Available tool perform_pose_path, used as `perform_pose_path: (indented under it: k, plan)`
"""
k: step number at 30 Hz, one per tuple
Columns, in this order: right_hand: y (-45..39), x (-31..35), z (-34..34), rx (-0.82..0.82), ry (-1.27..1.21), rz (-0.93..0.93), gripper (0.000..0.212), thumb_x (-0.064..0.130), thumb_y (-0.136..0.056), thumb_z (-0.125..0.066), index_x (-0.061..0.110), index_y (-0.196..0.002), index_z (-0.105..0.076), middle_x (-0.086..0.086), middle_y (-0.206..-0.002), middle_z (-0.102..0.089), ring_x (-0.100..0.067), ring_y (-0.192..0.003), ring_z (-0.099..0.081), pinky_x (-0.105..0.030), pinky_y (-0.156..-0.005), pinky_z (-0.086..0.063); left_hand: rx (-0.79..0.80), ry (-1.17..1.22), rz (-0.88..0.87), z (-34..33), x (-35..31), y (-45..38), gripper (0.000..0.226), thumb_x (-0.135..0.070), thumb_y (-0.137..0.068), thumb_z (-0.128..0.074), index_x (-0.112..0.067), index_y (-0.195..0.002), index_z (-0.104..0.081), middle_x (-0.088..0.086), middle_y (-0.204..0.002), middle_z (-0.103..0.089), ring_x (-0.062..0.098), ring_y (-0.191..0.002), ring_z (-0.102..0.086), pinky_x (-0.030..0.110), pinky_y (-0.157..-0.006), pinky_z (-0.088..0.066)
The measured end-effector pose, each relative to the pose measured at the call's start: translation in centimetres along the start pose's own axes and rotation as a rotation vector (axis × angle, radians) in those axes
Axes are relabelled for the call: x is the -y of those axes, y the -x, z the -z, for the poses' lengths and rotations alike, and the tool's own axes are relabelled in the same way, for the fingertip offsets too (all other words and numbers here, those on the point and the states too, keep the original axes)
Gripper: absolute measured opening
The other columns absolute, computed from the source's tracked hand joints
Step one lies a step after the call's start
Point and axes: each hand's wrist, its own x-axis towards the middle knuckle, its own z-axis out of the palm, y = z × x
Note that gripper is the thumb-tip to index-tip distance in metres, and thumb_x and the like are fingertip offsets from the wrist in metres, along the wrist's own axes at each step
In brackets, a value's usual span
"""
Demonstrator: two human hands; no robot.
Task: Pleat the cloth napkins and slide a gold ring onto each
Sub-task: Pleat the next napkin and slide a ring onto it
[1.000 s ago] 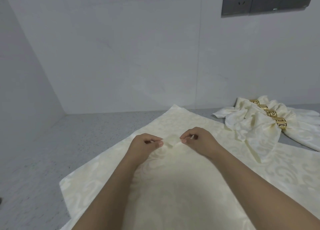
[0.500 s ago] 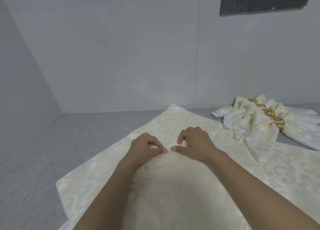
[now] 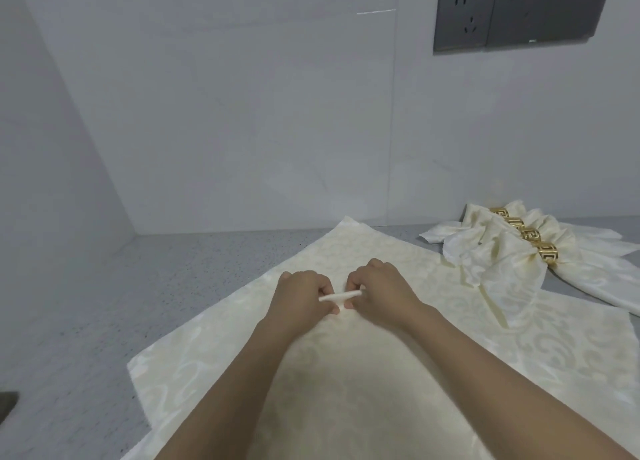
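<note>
Cream napkin (image 3: 346, 373) | fold pinched | left hand (image 3: 304, 295), right hand (image 3: 381, 290) fingertips hidden

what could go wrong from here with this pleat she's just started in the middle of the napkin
1. The left hand and right hand pinch only a short ridge of the flat napkin; the fold may slip out or run crooked.
2. A corner of the finished napkins lies on the flat one, so gathering more cloth could drag them.
3. The gold rings sit beyond the right hand, so reaching for one probably means letting go.
</note>
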Motion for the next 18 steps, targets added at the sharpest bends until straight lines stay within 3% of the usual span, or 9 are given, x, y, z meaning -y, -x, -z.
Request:
perform_pose_path:
  k: [6,8,13,18]
  plan:
    - [2.3,0.2,0.7,-0.009,0.006,0.043,0.004,0.029,-0.079,-0.067,0.025,-0.079,-0.066,0.006,-0.071,-0.057,-0.015,-0.079,-0.048,-0.026,-0.069,-0.028,-0.029,-0.142,-0.073,0.1,-1.3,2.1,0.008,-0.026,-0.080,-0.068,-0.019,-0.080,-0.064,-0.001,-0.075,-0.066,0.016,-0.064,-0.046,0.026,-0.082,-0.034]
    - [3.0,0.3,1.0,0.000,-0.032,0.025,0.002,0.029,-0.079,-0.068,0.026,-0.079,-0.068,0.007,-0.072,-0.058,-0.015,-0.079,-0.049,-0.026,-0.067,-0.030,-0.012,-0.118,-0.059,0.4,-1.5,2.6,0.007,-0.024,-0.080,-0.069,-0.017,-0.082,-0.067,0.000,-0.078,-0.068,0.019,-0.071,-0.055,0.023,-0.070,-0.034]
    - [4.1,0.2,1.8,0.076,-0.082,-0.029,0.007,0.027,-0.080,-0.068,0.027,-0.086,-0.072,0.016,-0.066,-0.052,-0.010,-0.074,-0.049,-0.014,-0.056,-0.031,0.040,-0.072,-0.033,0.8,-1.9,3.7,0.010,-0.024,-0.077,-0.072,-0.022,-0.087,-0.073,-0.006,-0.082,-0.069,0.015,-0.081,-0.060,0.011,-0.062,-0.029]
    - [5.6,-0.5,1.5,0.076,-0.193,-0.059,0.007,0.027,-0.082,-0.069,0.033,-0.079,-0.067,0.014,-0.096,-0.068,-0.006,-0.093,-0.057,-0.019,-0.078,-0.041,0.017,0.021,-0.009,0.2,-1.1,5.6,0.006,-0.030,-0.079,-0.070,-0.027,-0.084,-0.071,-0.017,-0.091,-0.068,0.000,-0.089,-0.059,0.009,-0.074,-0.039]
